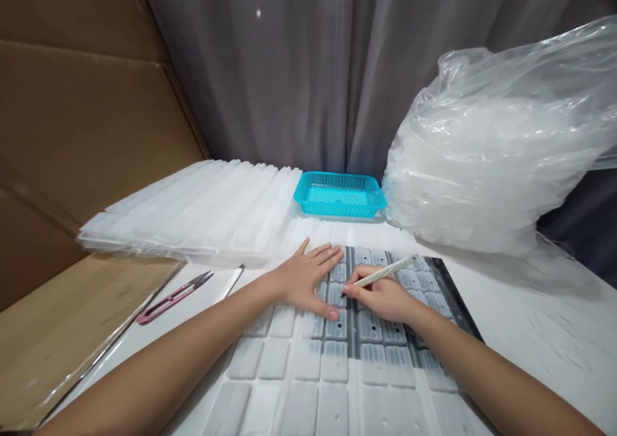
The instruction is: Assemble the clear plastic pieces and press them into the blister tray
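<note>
My left hand (311, 278) lies spread on a translucent plastic sheet of moulded rectangular pockets (332, 362), its fingers pointing away from me. Close to its right, my right hand (378, 292) grips a slim white pen (385, 271) with a dark tip. That tip meets the sheet, or comes very near it, between two columns of pockets; I cannot tell which. Beneath the sheet's far right part a dark panel (450, 281) shows through. Small dark dots appear on several pockets there.
Pink thread snips (173, 298) and a thin white tool (229, 283) lie left of the sheet. Stacked white plastic sheets (202, 208), a blue basket (340, 195) and a bulky clear plastic bag (496, 159) stand at the back. Cardboard (87, 114) rises at left.
</note>
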Demonstrator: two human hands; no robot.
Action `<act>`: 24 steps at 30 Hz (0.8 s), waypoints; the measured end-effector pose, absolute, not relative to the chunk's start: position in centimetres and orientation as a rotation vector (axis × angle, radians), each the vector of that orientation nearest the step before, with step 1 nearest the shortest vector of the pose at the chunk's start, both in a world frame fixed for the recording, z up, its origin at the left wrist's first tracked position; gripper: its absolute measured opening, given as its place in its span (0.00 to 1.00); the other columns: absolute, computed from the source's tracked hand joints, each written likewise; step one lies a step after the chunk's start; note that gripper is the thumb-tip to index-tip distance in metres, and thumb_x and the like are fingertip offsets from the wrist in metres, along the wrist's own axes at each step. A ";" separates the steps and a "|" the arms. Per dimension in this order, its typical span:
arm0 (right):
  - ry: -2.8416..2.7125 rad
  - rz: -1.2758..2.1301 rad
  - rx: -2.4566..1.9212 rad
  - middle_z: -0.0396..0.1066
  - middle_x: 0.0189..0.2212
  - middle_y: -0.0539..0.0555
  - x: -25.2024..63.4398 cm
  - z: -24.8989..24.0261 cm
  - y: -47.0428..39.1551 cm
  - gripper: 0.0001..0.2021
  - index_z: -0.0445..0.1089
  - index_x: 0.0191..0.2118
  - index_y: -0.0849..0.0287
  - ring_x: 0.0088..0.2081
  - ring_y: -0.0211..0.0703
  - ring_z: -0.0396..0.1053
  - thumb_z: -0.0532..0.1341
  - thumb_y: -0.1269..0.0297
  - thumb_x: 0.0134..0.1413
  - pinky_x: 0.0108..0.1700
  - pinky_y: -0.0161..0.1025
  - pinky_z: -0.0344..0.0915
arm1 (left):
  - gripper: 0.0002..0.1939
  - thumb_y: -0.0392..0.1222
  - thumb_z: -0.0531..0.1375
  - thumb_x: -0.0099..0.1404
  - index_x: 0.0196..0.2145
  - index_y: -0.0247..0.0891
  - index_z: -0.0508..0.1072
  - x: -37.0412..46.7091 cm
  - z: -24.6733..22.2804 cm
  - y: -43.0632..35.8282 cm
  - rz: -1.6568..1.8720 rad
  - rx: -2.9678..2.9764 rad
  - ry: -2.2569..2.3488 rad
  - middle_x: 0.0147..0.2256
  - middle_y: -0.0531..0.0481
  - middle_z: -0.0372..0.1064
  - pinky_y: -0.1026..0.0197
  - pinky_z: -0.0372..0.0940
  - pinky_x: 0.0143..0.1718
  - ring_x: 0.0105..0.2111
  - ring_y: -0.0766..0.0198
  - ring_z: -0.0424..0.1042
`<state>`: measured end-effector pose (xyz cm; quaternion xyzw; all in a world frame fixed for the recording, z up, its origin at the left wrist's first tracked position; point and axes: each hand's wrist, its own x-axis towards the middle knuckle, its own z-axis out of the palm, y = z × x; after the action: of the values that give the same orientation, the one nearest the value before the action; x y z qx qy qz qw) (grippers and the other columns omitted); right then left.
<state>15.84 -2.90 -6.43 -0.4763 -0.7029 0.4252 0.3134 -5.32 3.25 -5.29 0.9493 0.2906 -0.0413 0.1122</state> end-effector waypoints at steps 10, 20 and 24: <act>-2.166 0.829 -1.146 0.74 0.29 0.50 15.4 -6.6 -3.5 0.07 0.70 0.30 0.58 0.32 0.39 0.70 0.58 0.65 0.58 0.34 0.34 0.62 | 0.58 0.76 0.52 0.52 0.66 0.36 0.35 -5.3 -5.4 3.4 -0.126 2.793 0.843 0.66 0.39 0.31 0.34 0.23 0.60 0.65 0.41 0.36; -2.226 0.074 -1.157 0.70 0.28 0.57 18.3 -6.2 -1.9 0.11 0.67 0.31 0.60 0.33 0.46 0.67 0.50 0.70 0.62 0.36 0.41 0.63 | 0.62 0.77 0.53 0.49 0.66 0.34 0.34 -5.0 -5.2 3.1 -0.147 2.783 0.860 0.65 0.36 0.30 0.32 0.22 0.59 0.64 0.39 0.35; -2.147 0.513 -1.375 0.71 0.26 0.53 20.1 -4.4 0.9 0.09 0.68 0.28 0.59 0.27 0.41 0.67 0.57 0.63 0.57 0.30 0.36 0.60 | 0.59 0.76 0.52 0.52 0.66 0.35 0.35 -5.1 -5.1 3.1 -0.141 2.781 0.845 0.65 0.37 0.31 0.34 0.24 0.60 0.65 0.41 0.35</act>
<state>20.14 0.89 -4.44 -0.5093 -0.7956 0.1901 0.2672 -5.08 3.09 -5.10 0.9493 0.2885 -0.0480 0.1154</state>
